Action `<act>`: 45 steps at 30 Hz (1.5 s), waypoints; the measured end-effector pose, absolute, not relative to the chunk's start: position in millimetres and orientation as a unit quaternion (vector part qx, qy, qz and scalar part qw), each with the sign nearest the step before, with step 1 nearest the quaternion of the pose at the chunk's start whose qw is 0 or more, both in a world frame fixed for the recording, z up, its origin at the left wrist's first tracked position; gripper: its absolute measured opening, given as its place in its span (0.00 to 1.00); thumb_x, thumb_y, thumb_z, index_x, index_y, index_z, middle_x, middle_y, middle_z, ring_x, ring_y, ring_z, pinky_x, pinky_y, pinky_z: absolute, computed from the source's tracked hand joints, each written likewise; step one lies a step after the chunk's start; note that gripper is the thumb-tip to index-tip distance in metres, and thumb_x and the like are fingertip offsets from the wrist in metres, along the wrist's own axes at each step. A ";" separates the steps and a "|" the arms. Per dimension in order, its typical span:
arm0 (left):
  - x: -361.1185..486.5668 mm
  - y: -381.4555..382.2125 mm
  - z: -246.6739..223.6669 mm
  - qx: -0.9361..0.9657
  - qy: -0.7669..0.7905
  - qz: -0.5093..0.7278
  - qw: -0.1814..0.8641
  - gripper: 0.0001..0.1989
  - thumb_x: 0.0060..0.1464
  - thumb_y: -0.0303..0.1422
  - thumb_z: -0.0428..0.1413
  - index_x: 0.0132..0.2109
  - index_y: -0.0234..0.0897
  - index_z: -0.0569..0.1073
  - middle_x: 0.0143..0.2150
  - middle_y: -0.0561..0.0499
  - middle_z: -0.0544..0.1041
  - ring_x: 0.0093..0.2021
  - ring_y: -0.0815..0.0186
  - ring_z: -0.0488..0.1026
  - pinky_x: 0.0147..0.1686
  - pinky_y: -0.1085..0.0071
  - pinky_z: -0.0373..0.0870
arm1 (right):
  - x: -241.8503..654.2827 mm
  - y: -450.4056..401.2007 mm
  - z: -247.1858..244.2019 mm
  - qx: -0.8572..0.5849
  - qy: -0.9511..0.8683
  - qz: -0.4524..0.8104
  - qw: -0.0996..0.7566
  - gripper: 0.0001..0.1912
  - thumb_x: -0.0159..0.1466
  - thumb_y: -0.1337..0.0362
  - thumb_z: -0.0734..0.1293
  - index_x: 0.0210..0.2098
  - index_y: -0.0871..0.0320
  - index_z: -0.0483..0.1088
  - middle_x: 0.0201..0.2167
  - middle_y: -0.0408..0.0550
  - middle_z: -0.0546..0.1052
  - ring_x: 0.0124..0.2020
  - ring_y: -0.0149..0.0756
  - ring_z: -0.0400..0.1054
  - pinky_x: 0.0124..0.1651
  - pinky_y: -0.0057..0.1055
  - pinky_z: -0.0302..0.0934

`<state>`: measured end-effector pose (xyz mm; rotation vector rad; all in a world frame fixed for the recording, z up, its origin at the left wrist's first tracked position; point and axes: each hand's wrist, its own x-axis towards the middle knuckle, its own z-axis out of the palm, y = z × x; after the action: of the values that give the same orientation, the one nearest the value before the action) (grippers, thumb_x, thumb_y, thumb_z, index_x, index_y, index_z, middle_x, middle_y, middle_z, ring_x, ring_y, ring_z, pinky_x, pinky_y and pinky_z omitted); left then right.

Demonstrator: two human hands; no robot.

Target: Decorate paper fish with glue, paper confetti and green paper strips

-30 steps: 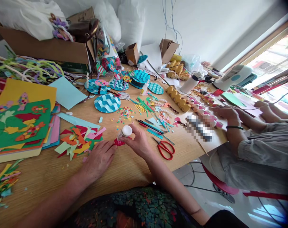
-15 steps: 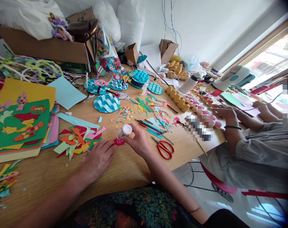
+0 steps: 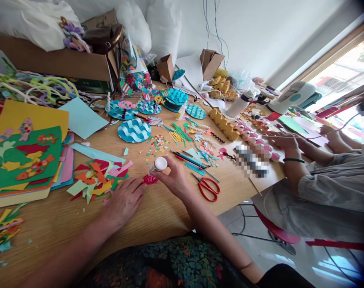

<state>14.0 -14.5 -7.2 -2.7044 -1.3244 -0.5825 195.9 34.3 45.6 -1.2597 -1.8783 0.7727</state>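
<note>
My right hand [image 3: 173,176] is closed round a small white bottle [image 3: 159,164], tilted over a small red-pink piece [image 3: 150,179] on the wooden table [image 3: 167,216]. My left hand [image 3: 126,200] lies palm down on the table, its fingers together and their tips at the left edge of that piece. Whether those fingertips pinch the piece is hard to tell. Small coloured paper dots [image 3: 158,143] lie just beyond the bottle. Paper scraps [image 3: 101,178] are heaped beside my left hand.
Red-handled scissors [image 3: 209,188] and several pencils [image 3: 189,159] lie to the right. Coloured paper sheets [image 3: 50,144] are stacked at the left. Blue wavy discs [image 3: 134,130] stand farther back. Another person's hand [image 3: 285,144] and arms rest at the table's right side.
The view has shifted very slightly. Both hands and the bottle stay in nearly the same place over the red-pink piece.
</note>
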 end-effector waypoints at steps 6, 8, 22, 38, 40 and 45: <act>14.8 -15.1 -3.6 -0.883 -0.425 -0.192 0.048 0.12 0.55 0.26 0.46 0.43 0.33 0.72 0.43 0.44 0.74 0.43 0.57 0.68 0.44 0.59 0.67 | 210.7 35.1 45.3 -0.500 -0.718 0.291 0.387 0.12 0.54 0.57 0.67 0.30 0.58 0.65 0.26 0.41 0.70 0.28 0.30 0.62 0.32 0.25 0.54; 14.7 -15.2 -3.1 -0.883 -0.424 -0.194 0.045 0.12 0.55 0.27 0.46 0.43 0.33 0.72 0.43 0.44 0.74 0.43 0.57 0.68 0.43 0.59 0.67 | 212.8 33.0 46.8 -0.506 -0.718 0.285 0.384 0.12 0.54 0.57 0.68 0.30 0.58 0.65 0.26 0.41 0.70 0.28 0.30 0.62 0.32 0.24 0.54; 13.3 -15.1 -8.9 -0.881 -0.433 -0.189 0.034 0.13 0.55 0.27 0.46 0.44 0.35 0.71 0.45 0.45 0.74 0.45 0.57 0.68 0.45 0.58 0.67 | 217.2 29.0 49.3 -0.524 -0.726 0.258 0.363 0.12 0.54 0.55 0.67 0.30 0.58 0.65 0.27 0.42 0.70 0.28 0.31 0.63 0.32 0.25 0.54; 12.7 -15.3 -10.2 -0.883 -0.426 -0.195 0.032 0.12 0.54 0.26 0.48 0.45 0.33 0.71 0.45 0.44 0.73 0.45 0.56 0.67 0.46 0.57 0.66 | 217.8 27.3 50.2 -0.531 -0.720 0.262 0.361 0.12 0.54 0.56 0.67 0.30 0.58 0.65 0.27 0.42 0.70 0.28 0.31 0.62 0.32 0.25 0.53; 12.9 -15.3 -9.9 -0.881 -0.427 -0.201 0.033 0.12 0.54 0.26 0.48 0.45 0.34 0.71 0.45 0.44 0.73 0.45 0.57 0.68 0.46 0.58 0.66 | 217.6 27.8 49.6 -0.527 -0.725 0.258 0.361 0.12 0.54 0.56 0.67 0.29 0.58 0.65 0.26 0.41 0.70 0.28 0.30 0.62 0.31 0.25 0.53; 13.1 -15.2 -9.5 -0.879 -0.429 -0.205 0.028 0.13 0.55 0.27 0.46 0.44 0.34 0.72 0.45 0.44 0.74 0.45 0.57 0.68 0.46 0.58 0.66 | 216.5 29.0 48.4 -0.518 -0.729 0.264 0.362 0.10 0.55 0.57 0.66 0.29 0.58 0.65 0.26 0.41 0.70 0.27 0.30 0.62 0.31 0.25 0.54</act>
<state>13.1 -15.2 -9.5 -2.7147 -1.3232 -0.6325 216.5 29.0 48.4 -1.3336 -1.8766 0.6801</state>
